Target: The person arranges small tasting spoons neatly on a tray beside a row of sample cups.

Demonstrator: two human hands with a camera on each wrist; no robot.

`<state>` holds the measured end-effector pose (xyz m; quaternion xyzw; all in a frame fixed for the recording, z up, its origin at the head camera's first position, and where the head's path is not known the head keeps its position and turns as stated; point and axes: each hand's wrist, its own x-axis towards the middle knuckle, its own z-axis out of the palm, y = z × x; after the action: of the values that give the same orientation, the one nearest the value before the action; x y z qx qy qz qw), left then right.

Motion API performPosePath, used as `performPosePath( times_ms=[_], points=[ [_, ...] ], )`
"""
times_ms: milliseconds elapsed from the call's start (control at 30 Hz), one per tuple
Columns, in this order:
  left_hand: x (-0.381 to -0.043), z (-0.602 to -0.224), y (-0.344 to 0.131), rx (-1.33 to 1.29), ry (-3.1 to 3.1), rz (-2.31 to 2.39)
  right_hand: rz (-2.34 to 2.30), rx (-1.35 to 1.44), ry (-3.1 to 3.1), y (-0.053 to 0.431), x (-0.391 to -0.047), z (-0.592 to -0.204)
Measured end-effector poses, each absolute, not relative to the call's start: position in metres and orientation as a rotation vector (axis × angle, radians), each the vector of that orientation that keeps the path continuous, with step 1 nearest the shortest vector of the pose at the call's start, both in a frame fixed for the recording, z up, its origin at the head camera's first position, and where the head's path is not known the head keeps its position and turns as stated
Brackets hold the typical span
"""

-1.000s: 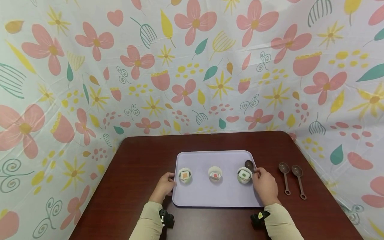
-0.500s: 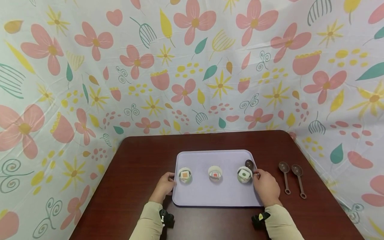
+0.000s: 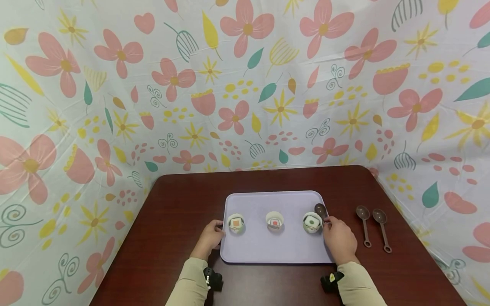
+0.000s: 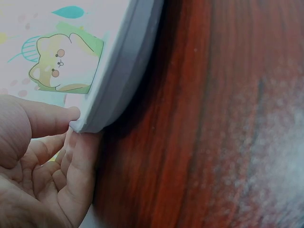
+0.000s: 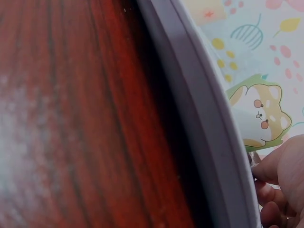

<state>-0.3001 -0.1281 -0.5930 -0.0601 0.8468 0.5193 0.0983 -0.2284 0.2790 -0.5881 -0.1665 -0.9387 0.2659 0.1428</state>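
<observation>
A pale lilac tray lies on the table with three small paper cups in a row: a left cup, a middle cup and a right cup. White pieces inside them carry an orange, a red and a green mark. My left hand pinches the tray's left rim, thumb on top and fingers beneath. At the right rim, my right hand has its fingertips on the handle end of a brown spoon, mostly hidden. In the right wrist view, its thumb and curled fingers sit against the rim.
Two more brown spoons, a nearer one and a farther one, lie on the dark wooden table right of the tray. A flower-patterned cloth hangs behind the table and at both sides.
The spoon's bowl has shifted slightly right on the tray. My right hand has moved a little right; my left hand, the tray and the cups stay in place.
</observation>
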Motion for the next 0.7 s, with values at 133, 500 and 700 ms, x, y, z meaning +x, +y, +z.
performPosePath(
  times_ms=[133, 500, 700],
  points=[
    [-0.3, -0.592, -0.128, -0.185, 2.507, 1.531, 0.765, -0.485, -2.699, 0.278, -0.228, -0.588],
    [-0.298, -0.589, -0.127, -0.179, 2.514, 1.518, 0.826, -0.497, -2.587, 0.288, -0.225, -0.588],
    [-0.297, -0.588, -0.128, -0.178, 2.52, 1.512, 0.866, -0.451, -2.367, 0.312, -0.226, -0.594]
  ],
)
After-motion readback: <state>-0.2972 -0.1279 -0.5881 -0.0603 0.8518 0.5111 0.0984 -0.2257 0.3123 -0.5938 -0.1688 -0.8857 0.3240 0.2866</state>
